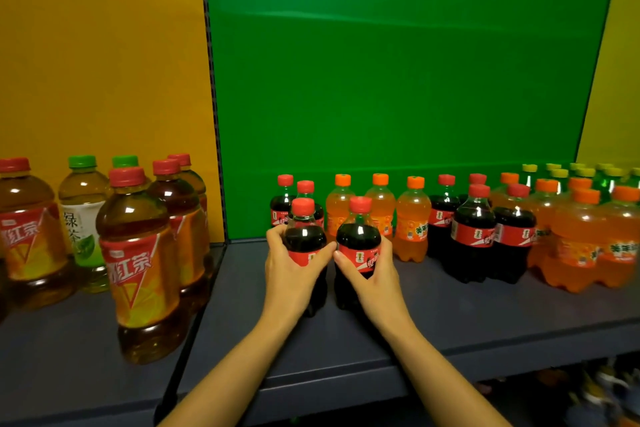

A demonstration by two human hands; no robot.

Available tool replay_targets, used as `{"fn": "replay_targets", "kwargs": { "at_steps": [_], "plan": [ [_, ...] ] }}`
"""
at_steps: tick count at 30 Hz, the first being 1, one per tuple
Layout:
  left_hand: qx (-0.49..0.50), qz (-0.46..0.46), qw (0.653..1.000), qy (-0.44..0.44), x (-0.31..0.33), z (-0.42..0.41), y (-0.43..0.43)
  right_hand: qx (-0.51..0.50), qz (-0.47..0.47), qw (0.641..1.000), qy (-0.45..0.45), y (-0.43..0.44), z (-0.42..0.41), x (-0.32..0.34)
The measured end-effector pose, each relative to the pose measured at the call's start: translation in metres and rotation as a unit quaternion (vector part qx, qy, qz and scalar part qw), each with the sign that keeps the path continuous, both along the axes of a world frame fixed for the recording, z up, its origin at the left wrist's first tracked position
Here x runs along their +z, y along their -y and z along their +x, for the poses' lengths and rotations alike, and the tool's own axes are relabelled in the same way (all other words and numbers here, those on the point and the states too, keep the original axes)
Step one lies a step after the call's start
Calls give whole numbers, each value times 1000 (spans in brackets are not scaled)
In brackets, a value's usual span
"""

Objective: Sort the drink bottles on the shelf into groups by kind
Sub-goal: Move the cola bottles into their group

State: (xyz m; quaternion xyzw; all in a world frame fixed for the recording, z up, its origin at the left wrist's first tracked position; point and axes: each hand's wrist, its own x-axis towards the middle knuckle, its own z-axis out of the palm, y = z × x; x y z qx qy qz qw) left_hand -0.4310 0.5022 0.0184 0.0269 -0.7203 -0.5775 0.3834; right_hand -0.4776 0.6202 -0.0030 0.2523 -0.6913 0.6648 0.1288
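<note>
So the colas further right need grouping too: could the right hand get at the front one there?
Probably yes: the right hand holds a cola bottle now, but open shelf lies before that front cola.

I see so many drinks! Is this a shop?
Probably a shop, or a mock-up of one: rows of cola, orange soda and tea bottles fill a long shelf with coloured back panels.

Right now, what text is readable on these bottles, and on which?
"红茶": red label of the front brown tea bottle.
"绿茶": white label of the green-capped tea bottle.
"美年": partial, on an orange soda bottle.
Cola bottle labels: too blurred to read.
</note>
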Motion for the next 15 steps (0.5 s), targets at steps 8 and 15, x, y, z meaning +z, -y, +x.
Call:
{"fn": "replay_targets", "kwargs": {
  "at_steps": [8,15],
  "plan": [
    [8,-40,999,17,-1,-3,5,14,-3,1000,2,-8,3,2],
    [93,-183,968,-144,30,13,-11,-31,31,995,-91,-58,-24,39]
  ]
}}
